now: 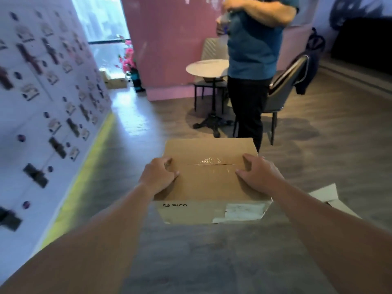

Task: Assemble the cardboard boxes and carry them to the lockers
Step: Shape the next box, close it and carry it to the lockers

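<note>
Clutching the taped cardboard box point(209, 181) by its top edges, left hand point(158, 177) and right hand point(257, 174) curled over, right of the lockers point(42, 92), I risk it slipping.

Grey wood-look floor point(148, 128) with a yellow strip point(91, 158) along the left wall. A pink wall point(169, 49) stands ahead beside a bright window point(104, 20); a round white table point(206, 67), grey chairs point(284, 90) and pink flowers point(128, 58) stand nearby.
</note>
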Available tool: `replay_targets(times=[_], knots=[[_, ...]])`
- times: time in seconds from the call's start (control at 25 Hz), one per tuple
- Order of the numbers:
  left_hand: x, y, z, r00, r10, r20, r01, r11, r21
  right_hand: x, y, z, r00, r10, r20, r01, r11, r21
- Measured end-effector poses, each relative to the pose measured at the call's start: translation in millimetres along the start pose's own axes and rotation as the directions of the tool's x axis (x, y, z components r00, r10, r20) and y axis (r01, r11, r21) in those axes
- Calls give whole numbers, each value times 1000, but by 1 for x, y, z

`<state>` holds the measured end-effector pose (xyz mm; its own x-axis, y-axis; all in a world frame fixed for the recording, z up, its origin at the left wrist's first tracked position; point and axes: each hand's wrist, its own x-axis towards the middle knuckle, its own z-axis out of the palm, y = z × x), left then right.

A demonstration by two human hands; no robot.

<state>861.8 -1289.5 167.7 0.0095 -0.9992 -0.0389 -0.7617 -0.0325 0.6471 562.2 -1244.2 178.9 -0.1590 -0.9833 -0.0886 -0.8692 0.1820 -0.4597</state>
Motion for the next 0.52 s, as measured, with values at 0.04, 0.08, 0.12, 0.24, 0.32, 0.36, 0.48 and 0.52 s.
replay_targets(times=[0.04,0.08,0.12,0.24,0.32,0.36,0.48,0.52], knots=[[-3,-1,-19,1000,-18,-18,18,1000,2,2,-17,-5,1000,-27,7,27,1000,-2],[-4,-5,-40,998,-41,-39,40,999,-3,6,-38,-10,998,-55,11,56,998,-8],[-4,-9,-61,997,-65,-52,64,998,-13,11,-59,-13,996,-82,20,83,996,-13],[9,-32,-119,991,-109,-79,107,994,-21,32,-126,-14,987,-156,46,157,987,-24],[25,-50,-153,990,-117,-83,117,993,-6,50,-167,-9,981,-189,52,191,981,-30],[34,-58,-167,989,-120,-84,120,993,-9,59,-186,-5,978,-201,53,203,979,-29],[66,-85,-209,989,-119,-92,119,993,-12,92,-243,9,971,-230,61,232,972,-32],[81,-93,-222,988,-122,-95,121,993,-12,106,-261,13,969,-239,63,242,970,-30]])
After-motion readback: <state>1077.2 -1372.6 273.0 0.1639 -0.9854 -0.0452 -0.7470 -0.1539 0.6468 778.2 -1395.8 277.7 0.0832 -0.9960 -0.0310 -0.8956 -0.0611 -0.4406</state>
